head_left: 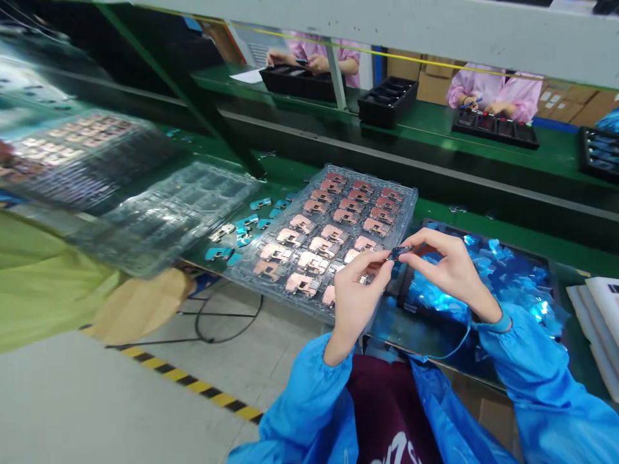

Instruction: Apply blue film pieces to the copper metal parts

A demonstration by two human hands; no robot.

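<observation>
My left hand (360,283) and my right hand (445,261) meet over the right edge of a clear plastic tray. Pinched between both sets of fingertips is a small dark part (397,252), its exact kind too small to make out. Below and left of it, the clear tray (244,274) carries rows of copper-coloured metal parts (312,261). Under my right forearm lies a dark bin (409,299) heaped with blue film pieces (512,277). A strap with a cord (503,324) circles my right wrist.
Loose blue-filmed parts (246,222) lie left of the tray, near an overlapping clear tray (159,225). White packets (592,322) stand at right. Two people in pink (527,93) work across the bench beside black boxes (387,103). A round wooden stool (140,306) stands at left.
</observation>
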